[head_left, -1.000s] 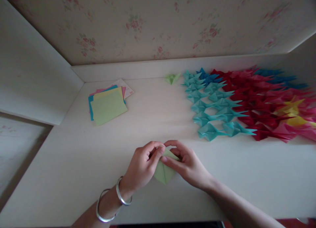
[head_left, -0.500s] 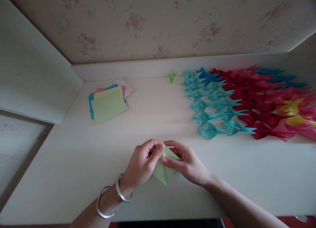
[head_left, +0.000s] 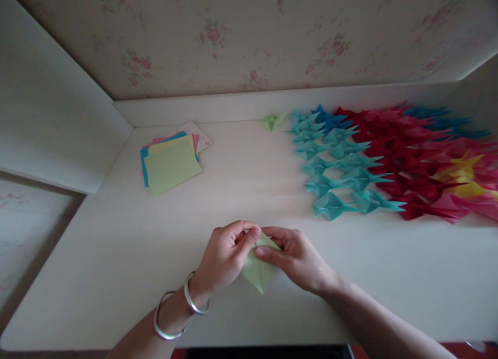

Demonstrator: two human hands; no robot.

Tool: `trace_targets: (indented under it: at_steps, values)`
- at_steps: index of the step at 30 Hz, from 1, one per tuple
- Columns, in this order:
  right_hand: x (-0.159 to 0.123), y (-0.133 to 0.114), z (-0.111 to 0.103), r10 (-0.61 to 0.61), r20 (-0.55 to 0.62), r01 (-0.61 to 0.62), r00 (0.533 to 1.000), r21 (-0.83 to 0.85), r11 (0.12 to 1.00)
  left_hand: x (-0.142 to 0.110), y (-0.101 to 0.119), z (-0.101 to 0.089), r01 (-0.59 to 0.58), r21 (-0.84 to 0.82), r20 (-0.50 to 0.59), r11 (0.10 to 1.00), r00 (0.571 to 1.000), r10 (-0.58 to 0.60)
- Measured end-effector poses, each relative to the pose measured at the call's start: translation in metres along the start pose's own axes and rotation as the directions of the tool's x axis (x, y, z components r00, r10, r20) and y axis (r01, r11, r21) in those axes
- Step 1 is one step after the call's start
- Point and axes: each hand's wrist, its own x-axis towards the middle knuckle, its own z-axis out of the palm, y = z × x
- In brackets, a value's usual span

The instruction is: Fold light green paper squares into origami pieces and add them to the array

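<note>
A light green folded paper point(head_left: 258, 274), diamond-shaped with a crease down its middle, is held between both hands near the front of the white table. My left hand point(head_left: 229, 255) pinches its top corner between thumb and forefinger. On the other side, my right hand point(head_left: 299, 258) grips the right edge, its thumb pressed on the front and its fingers behind. Parts of the paper are hidden by the fingers. Two silver bangles point(head_left: 190, 294) hang on my left wrist.
Coloured paper sheets point(head_left: 171, 167), light green on top, lie at the left. One light green paper crane point(head_left: 273, 121) stands near the back edge. Rows of turquoise cranes point(head_left: 330, 206) and red cranes point(head_left: 412, 206), with pink, blue and yellow ones, cover the right. A flowered wall rises behind.
My right hand's fingers have shifted slightly around the paper's edge. The paper's lower tip sits slightly lower. Both hands keep their hold.
</note>
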Motion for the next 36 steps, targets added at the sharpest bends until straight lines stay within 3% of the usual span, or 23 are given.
trace_targets:
  at_steps: [5, 9, 18, 25, 28, 31, 33, 36]
  values:
    - [-0.002, 0.002, -0.002, 0.115, 0.068, -0.125, 0.991, 0.164, 0.978, 0.004, -0.003, -0.005, 0.087, -0.144, -0.043, 0.986, 0.995, -0.094]
    - [-0.002, 0.003, -0.003, 0.147, 0.08, -0.163, 0.986, 0.256, 0.953, 0.004, -0.002, -0.007, 0.105, -0.163, -0.038, 0.981, 0.993, -0.112]
    - [-0.003, 0.002, -0.008, 0.105, 0.177, -0.16, 0.979, 0.328, 0.931, 0.005, 0.002, -0.009, 0.109, -0.184, -0.037, 0.977, 0.992, -0.118]
    - [-0.003, 0.001, -0.008, 0.113, 0.173, -0.154, 0.978, 0.249, 0.956, 0.005, 0.004, -0.009, 0.147, -0.251, -0.006, 0.957, 0.988, -0.153]
    - [-0.006, 0.003, -0.01, 0.066, 0.063, -0.074, 0.996, 0.142, 0.987, 0.007, 0.003, -0.011, 0.187, -0.34, -0.018, 0.922, 0.979, -0.205]
    - [-0.012, 0.004, -0.016, -0.11, -0.104, 0.097, 0.988, -0.123, 0.988, 0.009, 0.003, -0.014, 0.215, -0.455, -0.04, 0.864, 0.965, -0.261]
    - [-0.016, 0.003, -0.018, -0.26, -0.033, 0.239, 0.965, -0.293, 0.926, 0.01, 0.002, -0.014, 0.226, -0.508, -0.041, 0.831, 0.958, -0.285]
    - [-0.017, 0.003, -0.018, -0.397, 0.188, 0.437, 0.898, -0.481, 0.76, 0.011, -0.001, -0.012, 0.246, -0.565, 0.003, 0.787, 0.955, -0.296]
